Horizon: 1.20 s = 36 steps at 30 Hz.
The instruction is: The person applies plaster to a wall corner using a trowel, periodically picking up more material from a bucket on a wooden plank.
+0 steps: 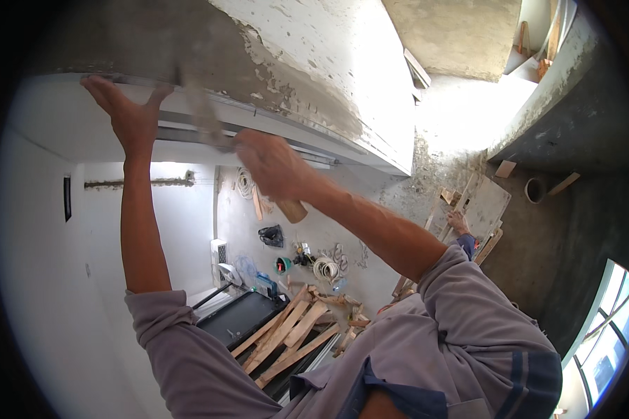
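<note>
My left hand (129, 119) reaches up to a thin strip (121, 80) along a plastered edge (293, 112), gripping it with thumb and fingers spread along it. To its right, my right hand (269, 164) is closed round the wooden handle of a tool (293, 209). The tool's head is smeared by motion near the dark tip by my left hand, so I cannot tell its exact shape or whether it touches the plaster. Pale rails run just below the plastered edge, behind both hands.
Below lie planks (293, 328), a black panel (234, 321), coiled cable (325, 269) and a black bag (271, 236). Another person's hand (458, 222) rests at a worn board (486, 209) to the right. A bucket (534, 190) stands by the dark wall; a window (601, 328) is at lower right.
</note>
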Each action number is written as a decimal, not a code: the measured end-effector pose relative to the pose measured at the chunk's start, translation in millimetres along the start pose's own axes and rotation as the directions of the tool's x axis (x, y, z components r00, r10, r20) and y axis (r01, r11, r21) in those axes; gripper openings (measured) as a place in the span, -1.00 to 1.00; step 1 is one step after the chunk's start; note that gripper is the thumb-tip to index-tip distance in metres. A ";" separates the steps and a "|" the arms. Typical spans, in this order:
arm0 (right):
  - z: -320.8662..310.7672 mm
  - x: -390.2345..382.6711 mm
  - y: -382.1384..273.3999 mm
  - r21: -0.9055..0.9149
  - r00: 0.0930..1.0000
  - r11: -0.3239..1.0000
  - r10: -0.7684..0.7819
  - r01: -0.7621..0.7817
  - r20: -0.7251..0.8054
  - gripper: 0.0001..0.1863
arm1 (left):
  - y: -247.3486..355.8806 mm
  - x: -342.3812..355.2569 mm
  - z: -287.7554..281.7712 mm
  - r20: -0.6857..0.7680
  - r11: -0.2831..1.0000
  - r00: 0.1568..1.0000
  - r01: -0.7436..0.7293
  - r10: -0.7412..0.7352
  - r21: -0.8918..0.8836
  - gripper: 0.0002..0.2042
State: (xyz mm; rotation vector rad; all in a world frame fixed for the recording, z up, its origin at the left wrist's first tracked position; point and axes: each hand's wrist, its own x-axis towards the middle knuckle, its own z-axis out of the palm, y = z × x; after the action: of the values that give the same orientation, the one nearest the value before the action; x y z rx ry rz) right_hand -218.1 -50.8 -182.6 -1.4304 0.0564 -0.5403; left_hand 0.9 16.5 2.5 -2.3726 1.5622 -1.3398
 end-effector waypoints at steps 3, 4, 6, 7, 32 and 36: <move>4.3 5.7 37.6 -0.359 0.874 0.852 -0.459 0.381 -0.159 -0.74 | 8.1 15.2 3.5 -0.007 0.999 0.999 -0.049 0.049 0.005 0.40; 6.7 4.0 57.7 -0.350 0.947 0.916 -0.271 0.199 -0.171 -0.73 | 4.2 11.8 2.0 0.002 0.999 0.999 -0.045 0.045 0.002 0.41; -0.3 -5.8 88.1 -0.342 0.975 0.922 0.127 -0.184 -0.183 -0.70 | 1.4 6.8 0.6 0.014 0.999 0.999 -0.037 0.037 -0.009 0.42; 6.5 -7.7 98.3 -0.409 0.985 0.905 0.049 -0.114 -0.167 -0.72 | 2.0 7.0 -0.2 0.019 0.999 0.999 -0.048 0.048 -0.002 0.42; -156.3 -196.0 296.8 -0.467 0.742 0.601 0.636 -0.649 -0.213 -0.66 | 11.4 -16.7 -7.7 0.013 0.998 0.999 0.041 -0.042 0.037 0.27; -202.7 -242.7 288.9 -0.486 0.284 0.228 0.958 -0.844 -0.045 -0.61 | 78.5 -71.1 -27.6 0.074 0.981 0.987 0.150 -0.141 -0.123 0.08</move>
State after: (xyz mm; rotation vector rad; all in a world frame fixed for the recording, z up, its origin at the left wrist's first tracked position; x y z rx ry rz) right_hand -410.7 -131.8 -556.5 -1.5815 0.8330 0.7607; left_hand -86.0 42.0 -59.1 -2.6250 1.5285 -1.2043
